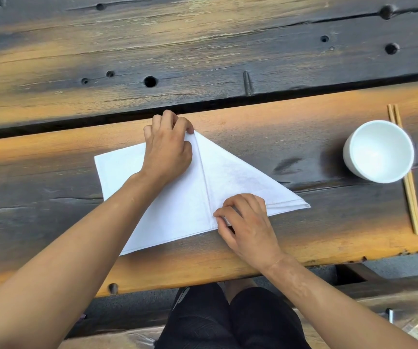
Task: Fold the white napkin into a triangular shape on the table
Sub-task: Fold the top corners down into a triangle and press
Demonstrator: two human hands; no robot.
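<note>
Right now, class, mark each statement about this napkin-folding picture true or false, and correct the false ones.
1. The left hand holds the napkin at its far tip. True.
2. The bowl is full of rice. False: it looks empty.
3. The chopsticks lie to the left of the napkin. False: they lie to its right, by the bowl.
4. The right hand pinches the napkin near its near edge. True.
5. The napkin lies on a wooden table. True.
</note>
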